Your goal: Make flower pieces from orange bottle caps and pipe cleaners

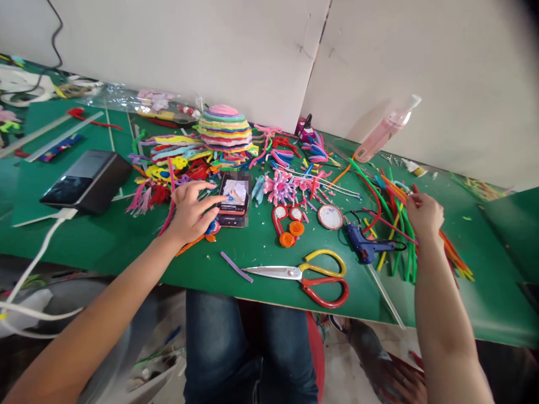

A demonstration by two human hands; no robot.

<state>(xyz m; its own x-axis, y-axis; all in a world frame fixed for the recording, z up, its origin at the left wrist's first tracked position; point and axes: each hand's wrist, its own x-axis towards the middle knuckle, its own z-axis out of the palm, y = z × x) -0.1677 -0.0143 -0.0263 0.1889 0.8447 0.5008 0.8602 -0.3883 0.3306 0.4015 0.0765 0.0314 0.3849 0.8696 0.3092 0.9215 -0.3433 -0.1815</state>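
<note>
The left hand spreads its fingers over the phone; the right hand pinches pipe cleaners; light fingertip pressure should avoid flattening the pile.

Phone: right edge pixelated; screen lettering too small to read.
Small colourful item: partly behind the left hand, identity unclear.
Orange pipe cleaners: middles hidden by the right hand; exact grip cannot be told.
Pink bottle: label illegible.
Black cable: cut by top edge.
Worktop: cut at both sides.
</note>
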